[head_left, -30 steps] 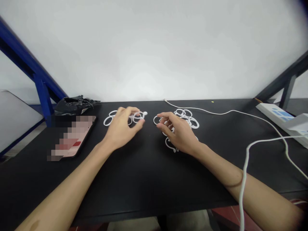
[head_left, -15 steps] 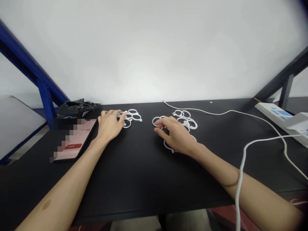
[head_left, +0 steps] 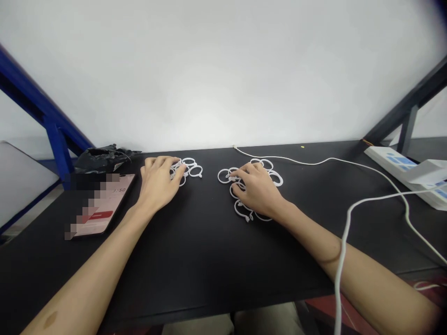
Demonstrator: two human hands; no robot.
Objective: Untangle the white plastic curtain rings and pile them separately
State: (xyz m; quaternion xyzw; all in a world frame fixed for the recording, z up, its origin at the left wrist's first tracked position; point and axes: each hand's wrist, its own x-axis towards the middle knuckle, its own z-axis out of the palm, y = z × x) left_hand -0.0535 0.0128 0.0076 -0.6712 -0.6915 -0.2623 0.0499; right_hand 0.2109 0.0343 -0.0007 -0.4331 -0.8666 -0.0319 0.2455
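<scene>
My left hand [head_left: 161,180] rests over the left cluster of white plastic rings [head_left: 195,171], which look like curtain rings with small clasps. Thumb and index finger are apart, reaching among these rings, and the hand covers part of them. A larger, spread-out group of the same white rings [head_left: 224,176] lies under and around my right hand [head_left: 257,187]. Its bent index finger touches or hovers at a ring's clasp on the group's left side, with a gap to the thumb. The palm hides several rings. No ring appears lifted from the table.
A phone [head_left: 113,200] lies left of my left hand, with a crumpled black plastic bag [head_left: 101,158] behind it. White cable [head_left: 314,163] runs along the back, and another stretch crosses over my right forearm. A white power strip [head_left: 391,160] is at right on the black table [head_left: 195,260].
My left hand has moved slightly right, further over its rings. My right hand's fingers have shifted right and down among the rings. The whole view has shifted a little.
</scene>
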